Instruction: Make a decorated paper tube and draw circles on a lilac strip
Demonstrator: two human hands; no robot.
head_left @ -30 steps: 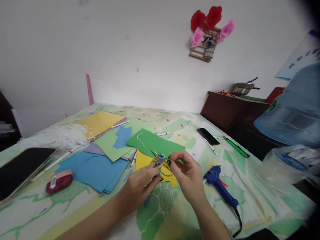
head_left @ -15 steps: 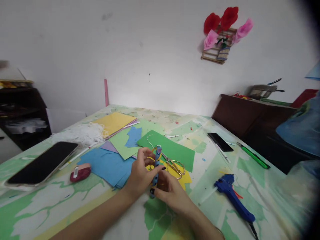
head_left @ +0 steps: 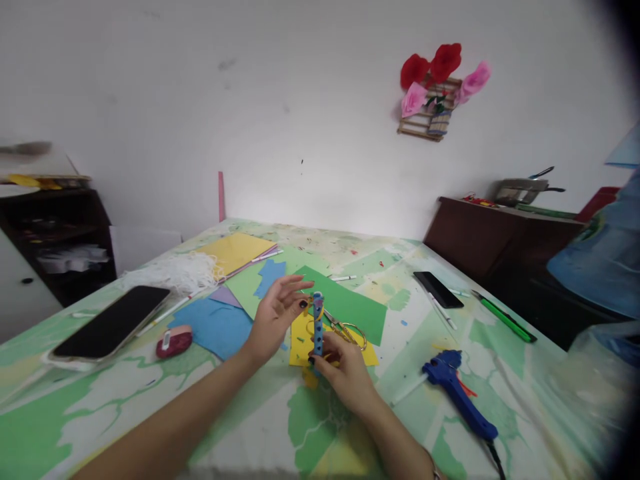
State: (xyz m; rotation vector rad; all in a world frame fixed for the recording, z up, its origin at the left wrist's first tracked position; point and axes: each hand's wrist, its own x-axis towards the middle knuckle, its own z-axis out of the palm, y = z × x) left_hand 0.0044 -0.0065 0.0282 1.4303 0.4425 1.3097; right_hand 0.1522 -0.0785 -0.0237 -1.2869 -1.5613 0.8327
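Observation:
My right hand [head_left: 347, 367] grips the lower part of a slim blue tube with dark dots [head_left: 319, 327], which stands upright over the table. A thin yellow strip [head_left: 310, 327] loops beside the tube. Just left of the tube's top, my left hand [head_left: 277, 317] is open with its fingers apart; its thumb tip is close to the yellow strip, and I cannot tell whether they touch. Behind the right hand lie gold-handled scissors [head_left: 357, 335], partly hidden, on yellow paper [head_left: 300, 347] and green paper [head_left: 365, 310].
Blue paper [head_left: 215, 327], a maroon-and-pink item [head_left: 174, 341], a phone [head_left: 110, 323] and white shredded strands [head_left: 175, 273] lie on the left. A blue glue gun [head_left: 463, 393], a black phone [head_left: 437, 289] and a green cutter [head_left: 505, 317] lie on the right.
My left hand has loosened from the tube and its fingers have spread, moving slightly up and left. The right hand still holds the tube. The camera view has tilted up a little.

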